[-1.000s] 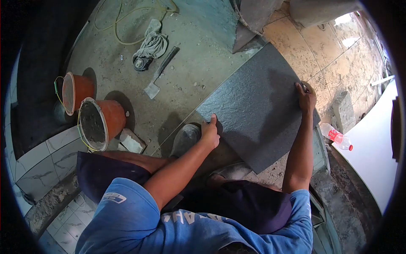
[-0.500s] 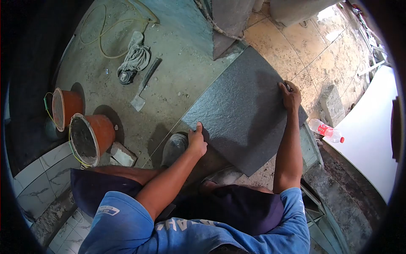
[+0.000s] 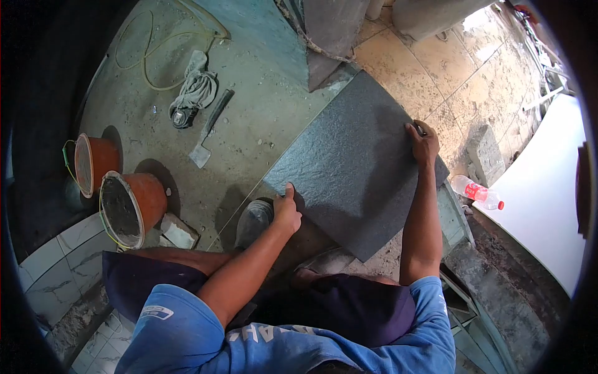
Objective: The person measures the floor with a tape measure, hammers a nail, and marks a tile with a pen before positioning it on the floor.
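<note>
A large dark grey floor tile [image 3: 355, 168] with a rough, slightly shiny surface lies in front of my knees, its corners turned at an angle to me. My left hand [image 3: 287, 213] grips its near left edge, thumb on top and fingers hidden beneath. On the right side, my right hand [image 3: 425, 144] is closed over the tile's edge with bent fingers; a small dark spot shows between them, which I cannot make out. The tile's far corner reaches a grey block-like base [image 3: 322, 59]. A thin string line [image 3: 243, 204] runs along the floor from its left corner.
Two orange buckets [image 3: 147, 202] [image 3: 103, 159] stand at left beside a broken tile piece [image 3: 179, 232]. A hatchet-like tool [image 3: 213, 124], a grey cloth [image 3: 198, 87], a tape measure [image 3: 181, 118] and a hose [image 3: 147, 62] lie ahead. A plastic bottle [image 3: 476, 191] and concrete block [image 3: 485, 153] are at right.
The view has shifted slightly, so most things appear a little further left. Both hands keep their hold on the tile, with no clear movement of it against the floor.
</note>
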`<state>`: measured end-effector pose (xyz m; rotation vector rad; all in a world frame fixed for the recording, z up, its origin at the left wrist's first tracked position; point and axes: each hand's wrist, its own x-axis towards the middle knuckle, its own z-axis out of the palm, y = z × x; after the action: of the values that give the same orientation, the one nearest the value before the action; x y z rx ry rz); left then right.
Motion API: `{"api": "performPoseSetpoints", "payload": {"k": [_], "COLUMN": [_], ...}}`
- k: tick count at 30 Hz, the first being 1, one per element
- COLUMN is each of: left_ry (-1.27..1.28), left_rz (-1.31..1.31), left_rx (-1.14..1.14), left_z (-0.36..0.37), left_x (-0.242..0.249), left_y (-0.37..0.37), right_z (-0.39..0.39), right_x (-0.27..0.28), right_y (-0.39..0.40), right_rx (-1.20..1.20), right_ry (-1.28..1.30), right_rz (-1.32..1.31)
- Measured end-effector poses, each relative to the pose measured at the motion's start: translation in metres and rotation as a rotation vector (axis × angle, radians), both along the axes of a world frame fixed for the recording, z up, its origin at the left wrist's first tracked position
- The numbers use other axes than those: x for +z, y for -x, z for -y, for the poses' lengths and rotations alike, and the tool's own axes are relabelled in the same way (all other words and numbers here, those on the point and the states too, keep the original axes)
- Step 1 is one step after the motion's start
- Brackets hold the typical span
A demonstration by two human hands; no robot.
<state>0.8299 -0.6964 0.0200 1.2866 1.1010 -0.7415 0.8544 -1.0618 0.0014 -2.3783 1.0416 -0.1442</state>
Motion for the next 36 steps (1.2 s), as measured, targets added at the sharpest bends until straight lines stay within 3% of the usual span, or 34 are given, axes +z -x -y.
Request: {"api": "performPoseSetpoints", "payload": {"k": [3, 5, 6, 9, 12, 14, 15, 17, 21, 23, 24, 26, 27, 31, 33, 34, 36], "left_ry": [0.044, 0.021, 0.021, 0.021, -0.050, 0.002, -0.002, -0.101, -0.094, 0.019, 0.023, 0.123, 0.020, 0.106, 0.200, 0.201, 0.335], "left_rz": [0.017, 0.127, 0.126, 0.123, 0.148, 0.001, -0.005, 0.115, 0.039, -0.033, -0.053, -0.076, -0.079, -0.009, -0.078, -0.098, -0.050], "left_rx": [-0.049, -0.268, -0.268, -0.232, -0.237, 0.057, 0.053, -0.285, -0.357, 0.068, 0.025, 0.050, 0.071, -0.227, 0.093, 0.045, 0.022], "left_z": [-0.013, -0.021, -0.022, -0.023, -0.013, -0.002, -0.005, -0.012, -0.010, -0.003, -0.008, -0.021, -0.014, -0.016, -0.021, -0.018, -0.014], "left_x": [-0.034, -0.056, -0.059, -0.063, -0.030, -0.006, -0.013, -0.034, -0.022, -0.011, -0.019, -0.041, -0.039, -0.029, -0.042, -0.037, -0.027], "left_y": [0.011, 0.020, 0.021, 0.023, 0.011, -0.001, 0.002, 0.014, 0.004, 0.000, 0.002, 0.007, 0.008, 0.004, 0.004, 0.003, 0.000], "right_z": [-0.002, -0.002, -0.002, -0.002, 0.001, 0.001, 0.002, 0.002, 0.006, 0.007, 0.010, 0.015, 0.022, 0.043, 0.043, 0.038, 0.025], "right_x": [0.002, 0.003, 0.004, 0.002, -0.002, -0.003, -0.002, 0.001, -0.003, -0.003, -0.003, 0.013, 0.017, 0.041, 0.047, 0.047, 0.047], "right_y": [0.000, -0.001, -0.001, -0.001, 0.000, 0.000, -0.001, 0.000, 0.004, 0.007, 0.016, 0.034, 0.047, 0.104, 0.140, 0.158, 0.189], "right_rx": [0.000, -0.003, -0.001, -0.008, -0.019, -0.022, -0.009, 0.011, 0.078, 0.075, 0.078, 0.027, -0.018, -0.232, -0.340, -0.385, -0.524], "right_ry": [-0.002, -0.005, -0.005, -0.011, -0.019, -0.025, -0.029, -0.038, -0.041, 0.101, 0.248, 0.277, 0.298, 0.232, 0.265, 0.282, 0.042], "right_rz": [0.007, 0.008, 0.007, 0.006, 0.014, 0.017, 0.008, 0.002, 0.086, 0.163, 0.227, 0.290, 0.253, 0.389, 0.407, 0.387, 0.437]}}
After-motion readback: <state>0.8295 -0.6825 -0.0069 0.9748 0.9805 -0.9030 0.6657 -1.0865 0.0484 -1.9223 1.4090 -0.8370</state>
